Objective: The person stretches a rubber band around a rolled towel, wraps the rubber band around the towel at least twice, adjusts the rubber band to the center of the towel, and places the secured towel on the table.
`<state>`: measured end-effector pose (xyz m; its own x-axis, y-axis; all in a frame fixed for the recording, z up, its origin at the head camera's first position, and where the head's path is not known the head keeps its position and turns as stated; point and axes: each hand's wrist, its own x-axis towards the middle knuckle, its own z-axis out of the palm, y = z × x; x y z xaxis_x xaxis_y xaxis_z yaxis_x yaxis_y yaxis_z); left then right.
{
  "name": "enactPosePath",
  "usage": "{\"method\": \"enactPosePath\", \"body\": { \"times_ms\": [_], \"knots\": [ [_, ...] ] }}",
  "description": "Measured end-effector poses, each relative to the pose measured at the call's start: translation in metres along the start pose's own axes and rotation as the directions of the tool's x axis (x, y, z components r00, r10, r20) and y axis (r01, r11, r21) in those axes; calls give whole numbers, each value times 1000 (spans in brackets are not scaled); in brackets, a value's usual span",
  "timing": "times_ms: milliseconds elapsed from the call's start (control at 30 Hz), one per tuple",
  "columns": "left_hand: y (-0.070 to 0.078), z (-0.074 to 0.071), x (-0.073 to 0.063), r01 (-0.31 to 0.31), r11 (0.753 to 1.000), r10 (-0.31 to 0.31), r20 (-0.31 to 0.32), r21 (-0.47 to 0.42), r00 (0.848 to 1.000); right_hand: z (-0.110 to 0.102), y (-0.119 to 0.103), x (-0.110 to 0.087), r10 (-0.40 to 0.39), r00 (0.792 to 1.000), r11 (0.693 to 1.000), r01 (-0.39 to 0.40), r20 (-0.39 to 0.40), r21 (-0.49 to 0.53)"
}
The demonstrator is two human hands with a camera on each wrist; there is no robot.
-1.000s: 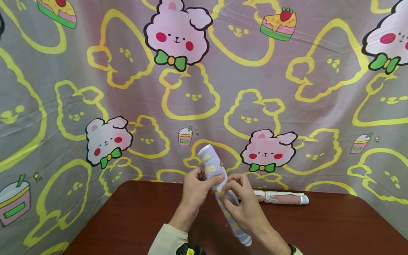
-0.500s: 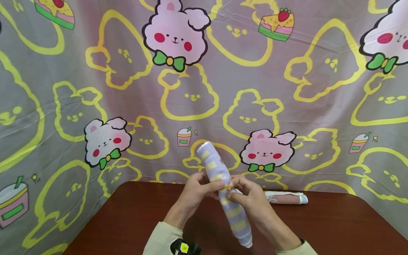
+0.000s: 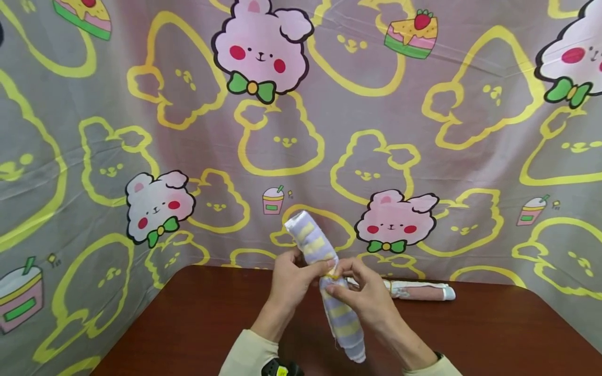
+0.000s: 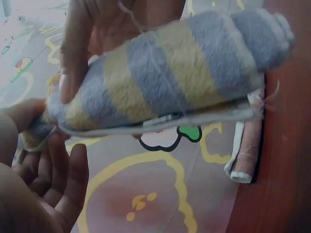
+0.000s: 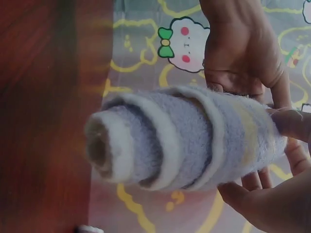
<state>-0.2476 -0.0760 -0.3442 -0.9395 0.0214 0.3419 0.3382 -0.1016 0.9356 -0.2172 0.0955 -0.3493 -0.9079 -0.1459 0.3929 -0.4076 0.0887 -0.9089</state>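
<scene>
A rolled towel [image 3: 347, 326] with lavender and yellow stripes is held up at a slant above the table. A thin yellow rubber band [image 3: 333, 276] crosses its middle, where the towel narrows. My left hand [image 3: 290, 282] grips the roll just above the band, thumb across the front. At the band itself, my right hand [image 3: 366, 293] pinches with thumb and fingertips. The left wrist view shows the striped towel roll [image 4: 170, 63] with a loose thread over it. Its stepped, spiral end [image 5: 146, 145] faces the right wrist camera.
A second rolled towel [image 3: 423, 291], brownish pink with white edges, lies on the dark red-brown table [image 3: 188, 324] behind the right hand. A cloth backdrop [image 3: 301, 120] printed with rabbits and yellow outlines hangs at the back and sides.
Both hands have stayed around the towel's middle while the roll turned and its tilt shifted slightly. The right fingers moved from in front of the roll to its right side, at the band.
</scene>
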Motion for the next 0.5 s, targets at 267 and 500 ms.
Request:
{"method": "enactPosePath", "body": {
  "times_ms": [267, 500],
  "knots": [
    [-6, 6, 3, 53, 998, -55, -95, -25, 994, -4, 7, 1, 28, 995, 998, -32, 96, 49],
    [-4, -2, 6, 50, 993, -58, -81, -105, 995, -14, -2, 2, 101, 989, 993, -108, 110, 55]
  ]
}}
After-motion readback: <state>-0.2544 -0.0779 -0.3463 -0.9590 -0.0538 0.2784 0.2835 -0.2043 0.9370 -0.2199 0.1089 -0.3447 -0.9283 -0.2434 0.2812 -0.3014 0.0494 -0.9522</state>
